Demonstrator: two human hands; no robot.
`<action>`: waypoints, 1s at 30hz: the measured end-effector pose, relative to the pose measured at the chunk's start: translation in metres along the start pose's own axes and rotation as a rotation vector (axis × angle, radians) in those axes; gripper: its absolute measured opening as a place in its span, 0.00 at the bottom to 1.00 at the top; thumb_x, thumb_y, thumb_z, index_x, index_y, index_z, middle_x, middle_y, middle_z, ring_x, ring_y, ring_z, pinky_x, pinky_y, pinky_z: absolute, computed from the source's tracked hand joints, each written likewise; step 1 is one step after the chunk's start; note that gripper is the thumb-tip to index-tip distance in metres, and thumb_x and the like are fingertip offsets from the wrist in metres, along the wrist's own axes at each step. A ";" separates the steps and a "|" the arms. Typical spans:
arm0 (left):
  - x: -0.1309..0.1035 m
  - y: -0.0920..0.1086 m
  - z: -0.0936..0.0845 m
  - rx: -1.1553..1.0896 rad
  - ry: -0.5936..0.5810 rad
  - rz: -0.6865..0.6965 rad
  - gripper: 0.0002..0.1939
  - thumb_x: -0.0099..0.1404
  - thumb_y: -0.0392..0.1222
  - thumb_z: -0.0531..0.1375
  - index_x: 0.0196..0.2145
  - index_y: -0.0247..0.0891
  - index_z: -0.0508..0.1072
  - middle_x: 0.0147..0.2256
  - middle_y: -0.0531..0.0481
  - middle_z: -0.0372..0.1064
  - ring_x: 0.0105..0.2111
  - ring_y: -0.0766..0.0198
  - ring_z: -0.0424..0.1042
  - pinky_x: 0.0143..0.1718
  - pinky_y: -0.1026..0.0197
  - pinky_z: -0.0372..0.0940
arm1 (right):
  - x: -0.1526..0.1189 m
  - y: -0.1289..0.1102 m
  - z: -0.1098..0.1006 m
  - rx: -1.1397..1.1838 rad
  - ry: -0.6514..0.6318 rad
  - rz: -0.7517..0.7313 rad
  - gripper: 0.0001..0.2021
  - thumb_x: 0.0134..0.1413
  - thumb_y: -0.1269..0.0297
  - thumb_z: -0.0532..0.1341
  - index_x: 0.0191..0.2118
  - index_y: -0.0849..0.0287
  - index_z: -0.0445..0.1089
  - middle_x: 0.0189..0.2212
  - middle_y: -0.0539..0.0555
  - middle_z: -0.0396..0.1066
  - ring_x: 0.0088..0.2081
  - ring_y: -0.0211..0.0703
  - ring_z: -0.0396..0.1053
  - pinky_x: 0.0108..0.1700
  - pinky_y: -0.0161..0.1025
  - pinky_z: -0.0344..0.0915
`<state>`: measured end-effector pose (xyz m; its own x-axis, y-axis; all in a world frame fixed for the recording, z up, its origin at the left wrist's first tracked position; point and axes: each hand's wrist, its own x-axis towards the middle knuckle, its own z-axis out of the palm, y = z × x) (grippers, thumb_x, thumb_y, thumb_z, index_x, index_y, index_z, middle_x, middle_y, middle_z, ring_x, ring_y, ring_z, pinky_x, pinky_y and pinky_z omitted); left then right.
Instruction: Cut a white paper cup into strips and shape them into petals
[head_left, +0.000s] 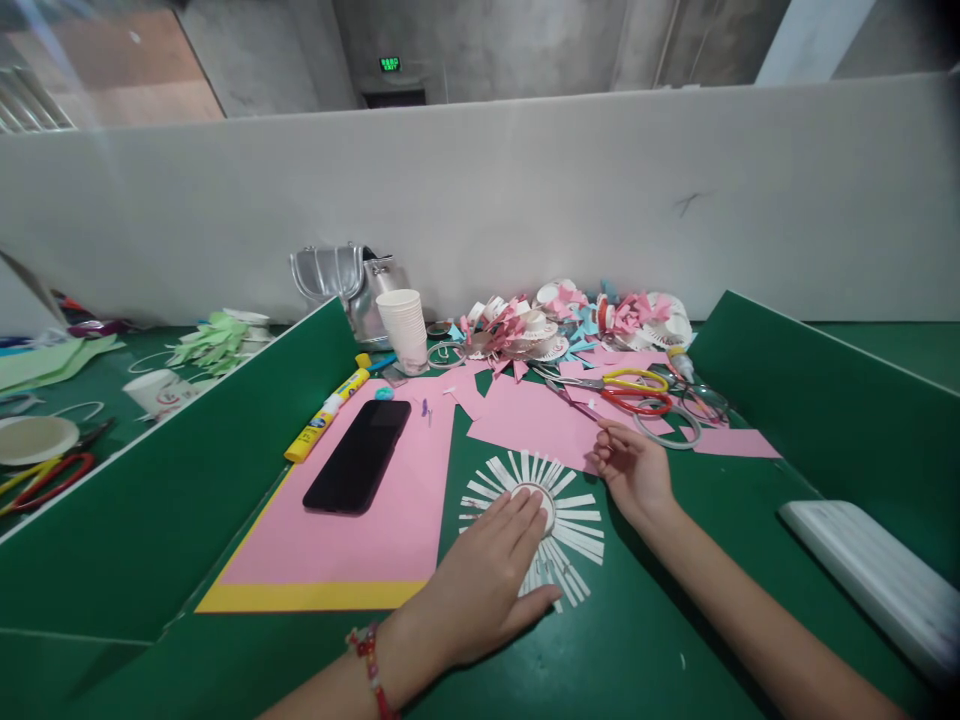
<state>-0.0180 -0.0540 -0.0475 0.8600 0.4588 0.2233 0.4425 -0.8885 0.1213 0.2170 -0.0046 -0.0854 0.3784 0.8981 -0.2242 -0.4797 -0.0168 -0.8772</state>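
Observation:
My left hand [499,550] lies with its fingers stretched out on a white paper cup [577,515] that is cut into strips and fanned flat like a sun. Part of the cup is hidden under the palm. To its right, my right hand [634,470] is raised with curled fingers, closed on the near end of a thin, dark purple pen-like stick [577,402]. Its exact kind is unclear. Pink paper [525,420] lies beneath the stick. Scissors with yellow and red handles [634,380] rest just beyond my right hand.
A black phone [358,455] and a yellow glue stick [326,418] lie on pink sheets at left. Stacked paper cups [403,325] and a silver bag [341,275] stand behind. A tape roll [679,435] is near the scissors. Green dividers [847,400] flank the table; a white block [862,570] lies right.

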 end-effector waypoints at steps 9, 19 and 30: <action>0.005 -0.003 -0.008 -0.047 0.000 -0.021 0.22 0.70 0.41 0.48 0.56 0.27 0.65 0.59 0.37 0.64 0.61 0.53 0.61 0.60 0.50 0.61 | -0.003 0.002 0.004 -0.311 -0.103 -0.138 0.13 0.64 0.63 0.60 0.52 0.61 0.68 0.48 0.57 0.71 0.42 0.47 0.74 0.41 0.47 0.73; 0.004 -0.018 0.007 -0.041 0.132 0.068 0.21 0.65 0.28 0.48 0.54 0.30 0.67 0.53 0.38 0.70 0.57 0.56 0.67 0.58 0.52 0.65 | -0.030 0.003 0.032 -0.951 -0.637 -0.359 0.07 0.64 0.64 0.60 0.45 0.60 0.72 0.44 0.55 0.74 0.39 0.43 0.74 0.41 0.45 0.72; 0.031 -0.040 0.007 -0.054 0.169 0.141 0.11 0.68 0.31 0.50 0.38 0.32 0.73 0.40 0.43 0.77 0.44 0.61 0.75 0.49 0.56 0.71 | -0.028 0.002 0.021 -1.145 -0.523 -0.214 0.10 0.65 0.64 0.60 0.48 0.60 0.71 0.45 0.55 0.73 0.39 0.44 0.74 0.39 0.44 0.73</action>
<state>-0.0072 -0.0042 -0.0524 0.8555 0.3289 0.3998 0.3030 -0.9443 0.1285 0.1891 -0.0202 -0.0721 -0.1177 0.9906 -0.0699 0.6042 0.0156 -0.7967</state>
